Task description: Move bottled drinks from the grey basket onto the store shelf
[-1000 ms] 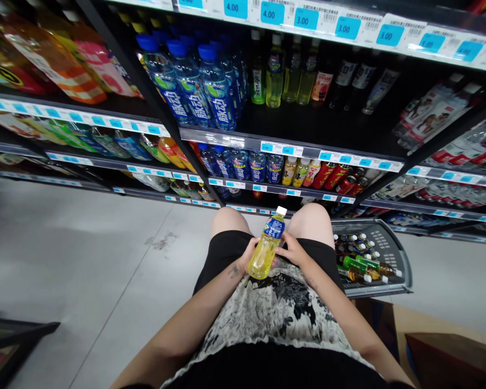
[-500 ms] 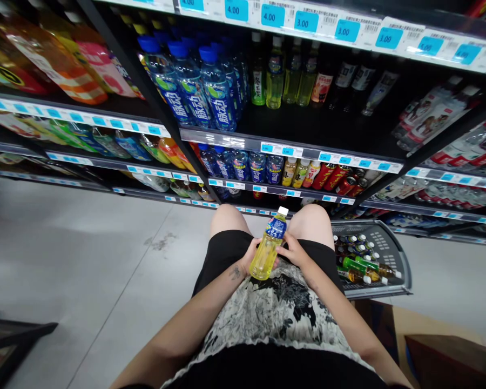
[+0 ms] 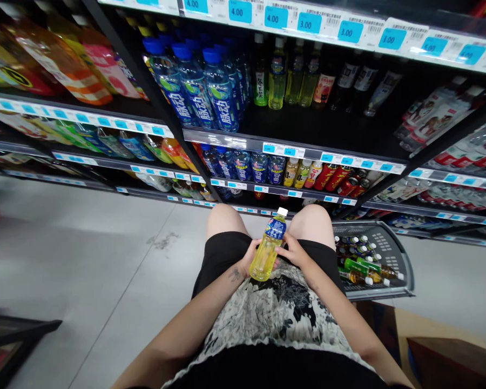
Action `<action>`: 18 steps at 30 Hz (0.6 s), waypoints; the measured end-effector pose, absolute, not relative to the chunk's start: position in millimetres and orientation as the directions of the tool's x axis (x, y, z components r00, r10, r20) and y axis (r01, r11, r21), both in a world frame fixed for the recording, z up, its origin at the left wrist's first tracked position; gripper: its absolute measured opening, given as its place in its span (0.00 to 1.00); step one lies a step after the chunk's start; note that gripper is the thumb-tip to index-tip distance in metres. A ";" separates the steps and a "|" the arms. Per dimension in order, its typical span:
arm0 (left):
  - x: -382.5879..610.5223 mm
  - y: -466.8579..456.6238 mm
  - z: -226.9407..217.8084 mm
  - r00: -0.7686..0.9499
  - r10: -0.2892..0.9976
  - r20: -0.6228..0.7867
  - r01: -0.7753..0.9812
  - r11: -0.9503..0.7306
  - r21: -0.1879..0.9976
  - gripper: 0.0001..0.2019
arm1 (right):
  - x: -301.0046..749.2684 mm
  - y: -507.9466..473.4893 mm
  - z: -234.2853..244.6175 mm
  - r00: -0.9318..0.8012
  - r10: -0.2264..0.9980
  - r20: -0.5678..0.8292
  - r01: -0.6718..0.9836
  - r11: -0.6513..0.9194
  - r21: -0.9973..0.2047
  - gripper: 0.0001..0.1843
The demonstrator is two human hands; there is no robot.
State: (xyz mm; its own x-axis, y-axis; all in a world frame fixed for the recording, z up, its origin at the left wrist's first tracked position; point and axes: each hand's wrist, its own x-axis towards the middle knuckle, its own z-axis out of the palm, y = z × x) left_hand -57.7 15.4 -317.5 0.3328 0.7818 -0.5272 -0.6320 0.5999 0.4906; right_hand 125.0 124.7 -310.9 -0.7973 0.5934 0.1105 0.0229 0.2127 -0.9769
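holds a yellow bottle (image 3: 268, 246) over the lap (image 3: 227, 254), cap tipped toward 1 o'clock. grips its base with the left hand (image 3: 248, 260), fingers curled tight around it, and clasps its middle from 3 o'clock with the right hand (image 3: 294, 253), fingers bent closed on it.

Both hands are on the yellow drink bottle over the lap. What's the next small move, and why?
Probably raise the yellow drink bottle toward the similar yellow bottles on the shelf. The left hand and right hand both grip it, cap up, and that row stands straight ahead and above. The basket of bottles sits at the right.
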 end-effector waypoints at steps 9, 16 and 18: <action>-51.4 18.3 -316.8 0.306 0.772 -0.557 -0.620 0.605 0.499 0.37 | 129.0 125.1 -310.8 -0.799 0.593 0.104 0.024 0.203 -0.979 0.51; -49.4 19.8 -315.3 0.306 0.774 -0.554 -0.625 0.602 0.496 0.38 | 129.0 126.1 -312.8 -0.789 0.601 0.129 -0.002 0.208 -0.978 0.49; -49.1 20.3 -315.2 0.315 0.775 -0.549 -0.627 0.603 0.492 0.37 | 129.2 126.2 -312.7 -0.790 0.600 0.127 -0.001 0.206 -0.978 0.49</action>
